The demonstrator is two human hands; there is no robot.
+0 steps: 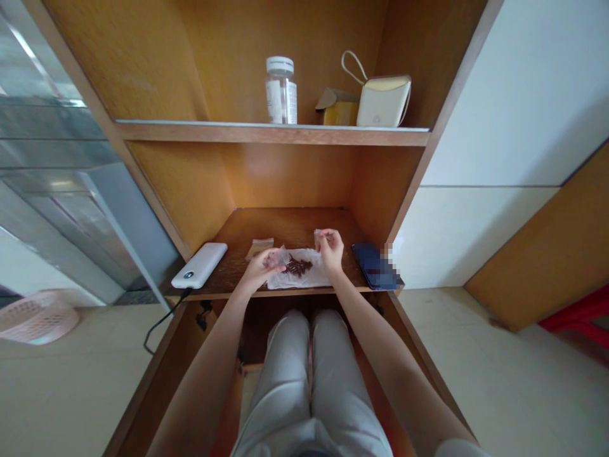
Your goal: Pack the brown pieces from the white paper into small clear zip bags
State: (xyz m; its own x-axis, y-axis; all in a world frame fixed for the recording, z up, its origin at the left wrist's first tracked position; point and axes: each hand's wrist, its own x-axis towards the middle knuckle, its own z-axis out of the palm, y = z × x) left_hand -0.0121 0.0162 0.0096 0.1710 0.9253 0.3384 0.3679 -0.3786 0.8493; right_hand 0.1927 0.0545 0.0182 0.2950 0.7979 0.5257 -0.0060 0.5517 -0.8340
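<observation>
On the cabinet's lower shelf lies a white sheet, perhaps tissue or plastic (314,277), with a pile of small dark brown pieces (297,266) on it. At the sheet's left edge, my left hand (263,265) is closed on a small clear plastic bag (284,256). My right hand (332,246) is raised over the sheet's right side, fingertips pinched on a small clear piece (317,237), too small to name surely. Behind my left hand lies a small zip bag (261,245), brownish through its plastic.
A white power bank (200,265) with a black cable lies at the left, a dark phone (375,266) at the right. On the upper shelf stand a clear jar (281,92), a yellow box (340,109) and a cream device with a strap (384,101). A pink basket (38,316) stands on the floor.
</observation>
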